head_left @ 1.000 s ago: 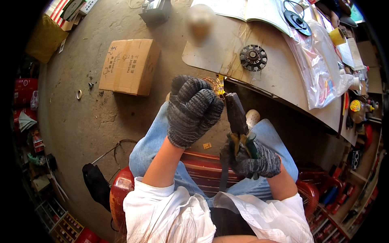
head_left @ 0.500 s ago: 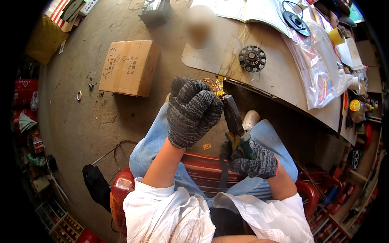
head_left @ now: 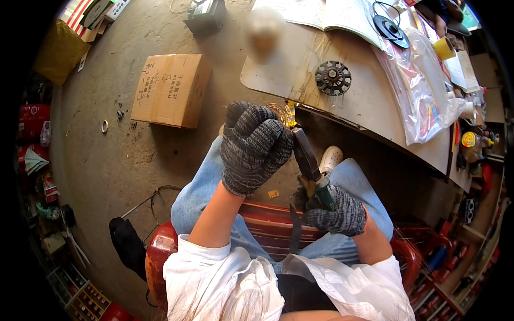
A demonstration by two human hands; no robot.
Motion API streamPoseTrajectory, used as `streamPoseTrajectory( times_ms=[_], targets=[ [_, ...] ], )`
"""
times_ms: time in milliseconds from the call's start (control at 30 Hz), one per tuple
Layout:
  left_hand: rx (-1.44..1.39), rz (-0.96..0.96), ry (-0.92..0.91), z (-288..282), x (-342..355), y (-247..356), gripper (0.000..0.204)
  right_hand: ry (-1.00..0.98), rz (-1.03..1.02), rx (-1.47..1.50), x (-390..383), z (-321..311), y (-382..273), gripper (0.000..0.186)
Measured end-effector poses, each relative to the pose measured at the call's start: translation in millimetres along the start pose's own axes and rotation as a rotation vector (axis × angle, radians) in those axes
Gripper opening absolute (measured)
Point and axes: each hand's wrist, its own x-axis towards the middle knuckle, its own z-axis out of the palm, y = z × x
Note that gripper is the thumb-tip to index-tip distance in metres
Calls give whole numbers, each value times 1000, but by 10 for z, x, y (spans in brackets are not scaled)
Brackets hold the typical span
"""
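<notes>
My left hand (head_left: 256, 144), in a grey-black knit glove, is closed around a coil of copper-coloured wire (head_left: 276, 109), whose loops show past the knuckles. A yellow piece (head_left: 290, 113) is beside the coil; whether it is joined to the coil, I cannot tell. My right hand (head_left: 337, 211), gloved alike, grips the green handle of a dark-jawed plier-like cutter (head_left: 308, 155). The tool's tip points up beside my left fingers and the wire. A dark flat strip (head_left: 295, 232) hangs just left of my right hand, in front of the red seat. The wire inside my left fist is hidden.
A wooden table (head_left: 375, 112) at the upper right bears a dark slotted rotor (head_left: 333, 78), an open notebook (head_left: 348, 18), plastic sheeting (head_left: 420, 91) and yellow tape (head_left: 444, 48). A cardboard box (head_left: 166, 91) stands on the floor at left. My legs straddle a red seat (head_left: 262, 227).
The cutter's jaws have shifted slightly, its tip staying by the wire. My left hand has barely moved and still holds the coil.
</notes>
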Motion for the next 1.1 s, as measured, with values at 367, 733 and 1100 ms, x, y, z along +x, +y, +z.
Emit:
streamPoseTrajectory(
  times_ms=[367,733,1100],
  targets=[
    [24,11,0,-13,-5,0,11,-27,52,15,16,-63,62,44],
    [18,0,-23,-24,-5,-17,14,-20,-13,-10,45,-65,130,40],
    [-841,-498,-117,135,-291,-20,20,-71,-155,106,131,-145,414,34]
  ],
)
